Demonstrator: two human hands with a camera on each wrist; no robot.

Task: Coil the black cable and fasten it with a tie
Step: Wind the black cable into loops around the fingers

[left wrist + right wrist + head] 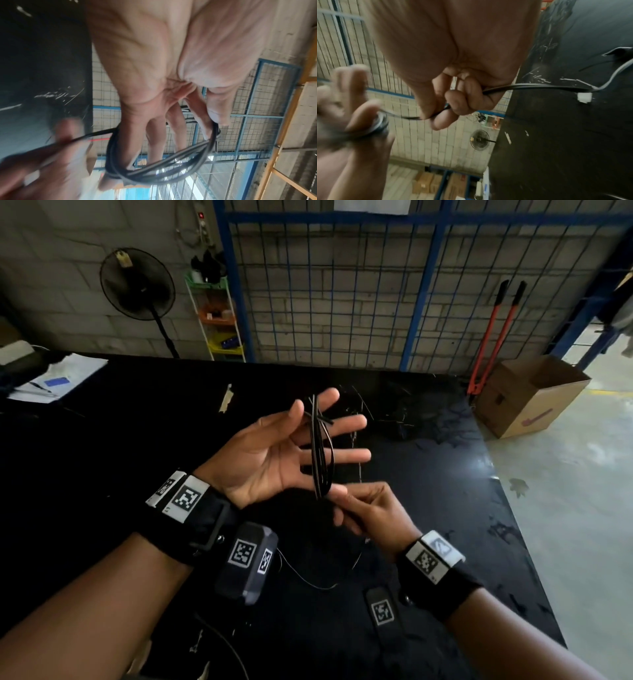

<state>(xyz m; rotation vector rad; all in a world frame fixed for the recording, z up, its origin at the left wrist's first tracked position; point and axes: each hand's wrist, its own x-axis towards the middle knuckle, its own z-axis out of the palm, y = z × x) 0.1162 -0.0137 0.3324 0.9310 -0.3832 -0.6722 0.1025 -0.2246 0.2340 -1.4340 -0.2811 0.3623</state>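
The black cable (320, 457) is wound in several loops round the straight, spread fingers of my left hand (274, 457), which is held palm up above the black table (137, 474). The left wrist view shows the same coil (154, 174) running from thumb to little finger. Just below the coil, my right hand (370, 511) grips the cable's free run in curled fingers. In the right wrist view that run (539, 86) leaves the fist and trails to a white connector (584, 97) on the table. A short cable end (329, 421) sticks out near the index finger.
A heap of thin dark strands (411, 419) lies at the table's far side. Papers (58, 378) sit at the far left. Right of the table, an open cardboard box (527, 395) and red bolt cutters (493, 337) stand against the blue mesh fence (342, 285).
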